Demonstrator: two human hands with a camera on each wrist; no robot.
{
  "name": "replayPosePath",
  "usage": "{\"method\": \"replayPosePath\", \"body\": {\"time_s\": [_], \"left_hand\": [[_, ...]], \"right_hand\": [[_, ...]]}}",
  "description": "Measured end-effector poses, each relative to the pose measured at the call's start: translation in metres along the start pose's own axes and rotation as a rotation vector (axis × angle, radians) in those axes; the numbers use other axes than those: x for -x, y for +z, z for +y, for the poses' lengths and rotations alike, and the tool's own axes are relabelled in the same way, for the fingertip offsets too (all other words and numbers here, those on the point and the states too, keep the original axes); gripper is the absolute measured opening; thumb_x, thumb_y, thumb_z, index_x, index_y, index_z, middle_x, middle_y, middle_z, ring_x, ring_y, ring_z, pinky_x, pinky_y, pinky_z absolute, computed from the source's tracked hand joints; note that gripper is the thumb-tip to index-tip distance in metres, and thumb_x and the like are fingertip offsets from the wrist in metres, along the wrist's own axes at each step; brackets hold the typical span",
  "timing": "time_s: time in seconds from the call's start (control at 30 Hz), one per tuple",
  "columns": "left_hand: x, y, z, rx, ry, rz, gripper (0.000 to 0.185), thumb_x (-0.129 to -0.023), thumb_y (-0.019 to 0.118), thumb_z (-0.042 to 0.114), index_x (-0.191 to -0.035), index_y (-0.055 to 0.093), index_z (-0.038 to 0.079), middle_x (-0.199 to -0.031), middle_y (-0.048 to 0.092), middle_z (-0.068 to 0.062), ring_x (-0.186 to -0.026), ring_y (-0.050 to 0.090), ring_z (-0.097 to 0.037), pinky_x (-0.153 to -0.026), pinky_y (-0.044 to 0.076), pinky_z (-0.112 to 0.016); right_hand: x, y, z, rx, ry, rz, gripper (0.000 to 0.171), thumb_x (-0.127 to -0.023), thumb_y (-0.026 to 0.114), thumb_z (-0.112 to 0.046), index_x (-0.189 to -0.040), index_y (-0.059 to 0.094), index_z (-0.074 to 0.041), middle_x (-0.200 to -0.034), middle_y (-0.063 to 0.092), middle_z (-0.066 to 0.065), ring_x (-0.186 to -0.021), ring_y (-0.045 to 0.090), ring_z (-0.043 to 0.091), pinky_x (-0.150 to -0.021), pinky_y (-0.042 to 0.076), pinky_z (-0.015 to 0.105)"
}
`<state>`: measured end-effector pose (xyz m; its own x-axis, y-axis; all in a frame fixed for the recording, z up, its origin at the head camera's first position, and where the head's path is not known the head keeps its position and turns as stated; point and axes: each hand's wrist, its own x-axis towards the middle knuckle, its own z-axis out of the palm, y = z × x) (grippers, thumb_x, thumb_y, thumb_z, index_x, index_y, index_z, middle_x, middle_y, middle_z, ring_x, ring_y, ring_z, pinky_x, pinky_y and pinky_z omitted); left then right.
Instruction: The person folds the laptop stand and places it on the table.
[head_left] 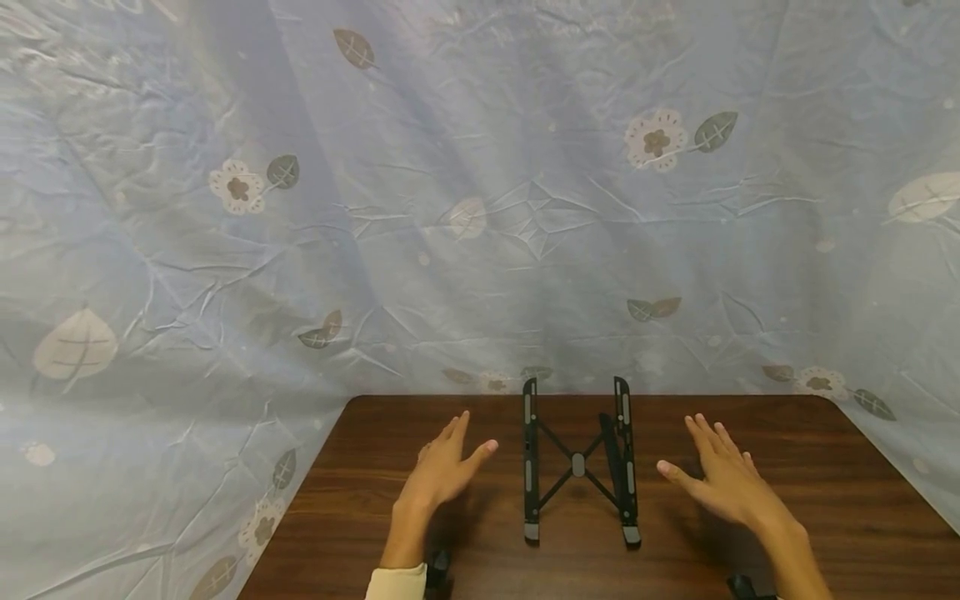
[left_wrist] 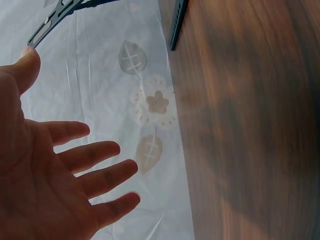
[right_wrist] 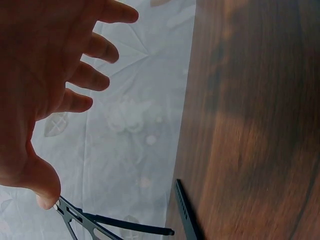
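A black folding laptop stand [head_left: 577, 465] stands unfolded on the table, its two long rails joined by crossed bars with a grey hub. To its left my left hand [head_left: 438, 475] hovers over the table, fingers straight and thumb spread toward the stand, with a gap between them. On the other side my right hand [head_left: 731, 483] is held likewise, apart from the stand. Palm and spread fingers of the left hand [left_wrist: 55, 170] show in the left wrist view, with nothing held. The right wrist view shows the right hand [right_wrist: 50, 85] holding nothing, part of the stand [right_wrist: 185, 210] below it.
The dark wooden table [head_left: 840, 483] has rounded far corners. A pale blue-grey cloth [head_left: 465, 275] printed with leaves and flowers hangs behind the table and along its left side. Dark wrist straps [head_left: 437, 573] are partly visible at the lower edge.
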<state>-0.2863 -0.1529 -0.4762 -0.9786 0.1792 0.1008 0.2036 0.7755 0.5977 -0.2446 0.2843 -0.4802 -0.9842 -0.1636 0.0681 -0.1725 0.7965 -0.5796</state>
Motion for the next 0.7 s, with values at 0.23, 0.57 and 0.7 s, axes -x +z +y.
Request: {"method": "replayPosePath", "body": {"time_s": [0.23, 0.57, 0.7], "left_hand": [[-0.003, 0.007, 0.005, 0.061, 0.049, -0.015, 0.09, -0.106, 0.05, 0.068, -0.169, 0.031, 0.005, -0.172, 0.035, -0.025, -0.157, 0.034, -0.053, -0.125, 0.031, -0.073], [-0.01, 0.017, 0.012, 0.103, 0.119, -0.026, 0.081, -0.109, 0.052, 0.06, -0.167, 0.035, 0.006, -0.166, 0.043, -0.029, -0.154, 0.04, -0.054, -0.124, 0.034, -0.073], [-0.011, 0.02, 0.017, 0.116, 0.148, -0.013, 0.078, -0.109, 0.053, 0.059, -0.167, 0.038, 0.009, -0.165, 0.046, -0.026, -0.152, 0.044, -0.051, -0.123, 0.038, -0.07]], "right_hand": [[-0.003, 0.007, -0.005, 0.036, -0.012, -0.02, 0.099, -0.106, 0.057, -0.063, -0.17, 0.018, 0.002, -0.173, 0.017, 0.037, -0.155, 0.018, 0.067, -0.113, 0.021, 0.089], [-0.012, 0.015, -0.017, 0.043, -0.092, 0.004, 0.096, -0.104, 0.061, -0.062, -0.165, 0.028, 0.006, -0.164, 0.034, 0.043, -0.144, 0.038, 0.071, -0.108, 0.038, 0.084], [-0.014, 0.017, -0.021, 0.023, -0.125, 0.024, 0.094, -0.102, 0.066, -0.059, -0.163, 0.034, 0.005, -0.161, 0.04, 0.042, -0.141, 0.043, 0.069, -0.107, 0.042, 0.082]]}}
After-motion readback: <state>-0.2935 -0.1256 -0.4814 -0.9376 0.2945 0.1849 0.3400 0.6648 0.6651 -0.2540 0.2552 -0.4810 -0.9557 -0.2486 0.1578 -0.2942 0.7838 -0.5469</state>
